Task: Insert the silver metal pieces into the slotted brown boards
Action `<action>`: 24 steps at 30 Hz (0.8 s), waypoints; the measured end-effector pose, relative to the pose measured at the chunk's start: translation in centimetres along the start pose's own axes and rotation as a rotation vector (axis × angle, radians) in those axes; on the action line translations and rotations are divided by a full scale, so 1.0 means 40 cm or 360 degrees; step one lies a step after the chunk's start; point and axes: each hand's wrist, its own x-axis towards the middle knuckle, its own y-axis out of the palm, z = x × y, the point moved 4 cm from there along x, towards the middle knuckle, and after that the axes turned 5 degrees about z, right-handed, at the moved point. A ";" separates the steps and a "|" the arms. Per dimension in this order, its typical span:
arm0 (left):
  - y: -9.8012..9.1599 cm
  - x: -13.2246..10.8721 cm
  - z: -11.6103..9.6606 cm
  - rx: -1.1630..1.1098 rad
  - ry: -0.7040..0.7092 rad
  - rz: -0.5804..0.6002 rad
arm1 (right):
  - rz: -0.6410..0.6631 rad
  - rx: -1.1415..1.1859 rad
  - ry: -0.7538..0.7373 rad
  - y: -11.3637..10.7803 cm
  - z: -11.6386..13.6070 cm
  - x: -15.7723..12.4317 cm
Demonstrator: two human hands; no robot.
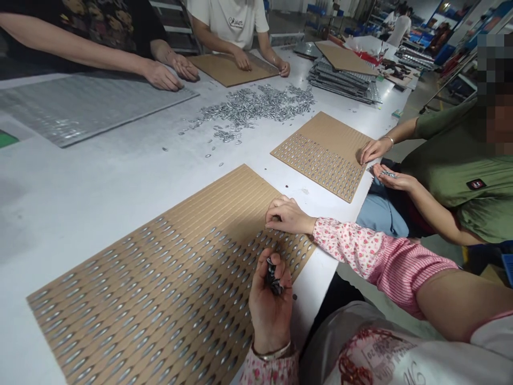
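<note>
Near board (236, 195) was matt, ridged, cardboard-like; loose pieces (258, 107) shiny, probably metal; tabletop (132, 187) looked smooth; right sleeve (348, 241), matt cloth.

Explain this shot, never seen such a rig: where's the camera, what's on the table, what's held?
No machine: a person works bare-handed. The picture comes from a camera worn on their head, looking forward and down. Their cupped left hand holds small, shiny silver oval pieces. Their right hand is at a brown, ridged, rectangular board with rows of similar ones; what it grips is unclear. The white table also bears a loose silver pile; a co-worker in a green top is on the right.
</note>
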 end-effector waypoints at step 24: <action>-0.028 -0.003 -0.004 0.0390 0.0268 -0.0372 | 0.0259 0.1398 -0.0128 -0.011 0.107 -0.107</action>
